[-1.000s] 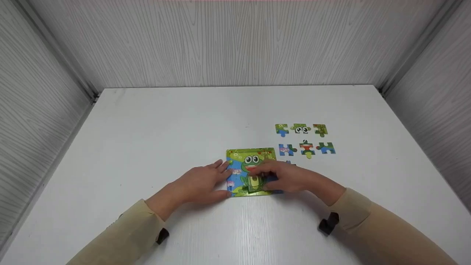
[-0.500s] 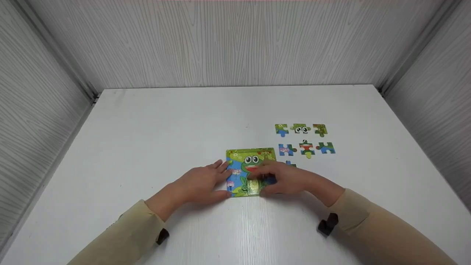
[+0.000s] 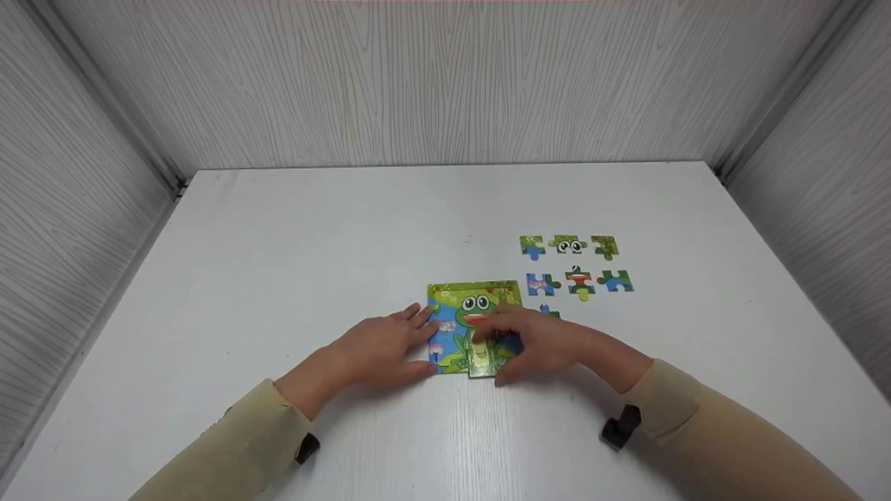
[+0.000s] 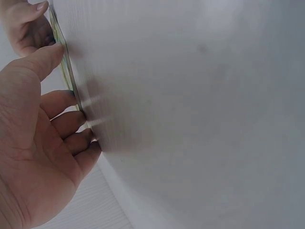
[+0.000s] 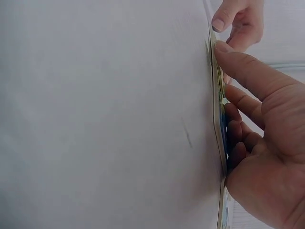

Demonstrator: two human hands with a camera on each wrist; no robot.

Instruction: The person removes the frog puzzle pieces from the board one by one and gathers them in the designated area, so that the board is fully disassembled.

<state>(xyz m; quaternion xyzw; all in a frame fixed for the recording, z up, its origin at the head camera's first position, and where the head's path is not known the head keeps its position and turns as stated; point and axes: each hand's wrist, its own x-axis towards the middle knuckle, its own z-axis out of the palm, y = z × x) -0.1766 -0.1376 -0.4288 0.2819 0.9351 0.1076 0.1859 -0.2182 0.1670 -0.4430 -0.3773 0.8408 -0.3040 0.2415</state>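
Note:
A small frog-picture puzzle board (image 3: 447,342) lies flat near the middle of the table. My left hand (image 3: 386,348) rests along its left side, thumb at the lower corner and fingers spread on the edge. Low on the board, a yellow-green jigsaw piece (image 3: 480,363) sticks out a little past the front edge. My right hand (image 3: 545,344) pinches this piece between thumb and fingertips, with the fingers covering part of the frog. In the right wrist view the board (image 5: 217,109) appears edge-on beside the curled fingers.
Right of the board, several loose jigsaw pieces lie in rows, among them an eyes piece (image 3: 569,245) and a red mouth piece (image 3: 579,279). Another piece (image 3: 550,311) is partly hidden behind my right hand. Walls (image 3: 445,83) enclose the white table (image 3: 313,229) at back and sides.
The piece at my right fingertips has slid down toward me, now jutting over the board's front edge. My right thumb has moved down with it. The left hand has stayed put.

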